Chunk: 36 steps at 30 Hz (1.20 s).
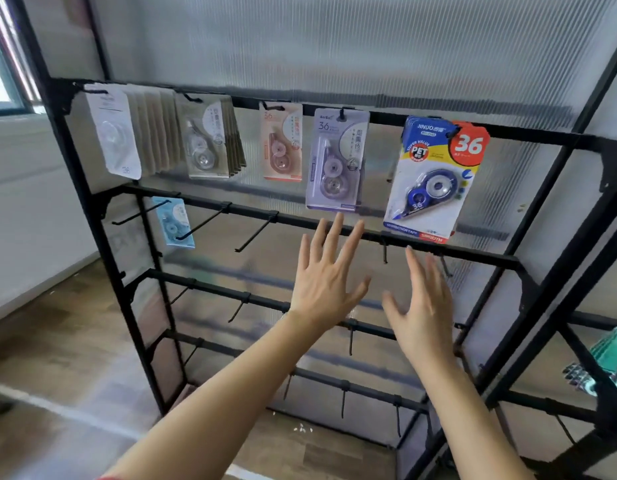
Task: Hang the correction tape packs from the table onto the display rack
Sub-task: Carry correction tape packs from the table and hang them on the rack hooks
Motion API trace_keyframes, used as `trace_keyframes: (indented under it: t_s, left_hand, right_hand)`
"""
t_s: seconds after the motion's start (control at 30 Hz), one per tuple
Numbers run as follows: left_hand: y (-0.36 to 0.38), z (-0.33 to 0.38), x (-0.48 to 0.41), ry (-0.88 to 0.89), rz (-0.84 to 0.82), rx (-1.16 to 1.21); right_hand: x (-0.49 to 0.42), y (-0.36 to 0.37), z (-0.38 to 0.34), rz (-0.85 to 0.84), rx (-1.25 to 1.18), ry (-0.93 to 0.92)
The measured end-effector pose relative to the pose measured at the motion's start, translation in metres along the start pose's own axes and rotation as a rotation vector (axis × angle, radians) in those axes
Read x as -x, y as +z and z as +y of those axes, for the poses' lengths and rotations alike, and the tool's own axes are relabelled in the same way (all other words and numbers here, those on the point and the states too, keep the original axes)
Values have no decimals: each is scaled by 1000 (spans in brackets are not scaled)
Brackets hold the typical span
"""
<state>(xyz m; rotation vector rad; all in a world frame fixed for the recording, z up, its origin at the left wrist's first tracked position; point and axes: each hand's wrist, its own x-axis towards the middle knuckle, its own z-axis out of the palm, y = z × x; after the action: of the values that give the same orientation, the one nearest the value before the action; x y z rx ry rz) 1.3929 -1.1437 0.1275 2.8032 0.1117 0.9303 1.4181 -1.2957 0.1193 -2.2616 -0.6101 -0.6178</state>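
Since the left hand (320,282) and right hand (421,306) hover spread and empty under the lilac pack (336,161), I'd fetch another and seat its hole on a bare hook (256,233).

One display rack (480,257) holds six pack fronts: a white pack (114,133), grey pack (204,140), pink pack (282,143), lilac pack (334,161) and dark blue pack (431,178) on top, and one light blue pack (173,221) below. The stacks behind the white and grey ones are too overlapped to count. Two hands show: left hand (322,282), right hand (423,306).
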Motion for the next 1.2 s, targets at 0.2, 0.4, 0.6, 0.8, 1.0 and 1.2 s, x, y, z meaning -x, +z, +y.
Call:
trace_keyframes:
  t_s: [0.2, 0.4, 0.6, 0.8, 1.0, 1.2]
  left_hand:
    - [-25, -72, 64, -185, -96, -130]
    - [-62, -144, 159, -412, -190, -166]
    - [-117, -199, 286, -628, -304, -160]
    - [-181, -243, 422, -878, -382, -177]
    - [-244, -279, 539, -1167, -352, -217]
    - [-315, -320, 638, -1443, -258, -300]
  right_hand:
    - [28, 48, -46, -263, 58, -129]
    - [74, 100, -110, -519, 108, -191]
    - [160, 145, -195, -742, 76, -251]
    - [261, 185, -288, -973, 24, -323]
    - [343, 228, -386, -1156, -10, -491]
    - [407, 275, -497, -1282, -61, -731]
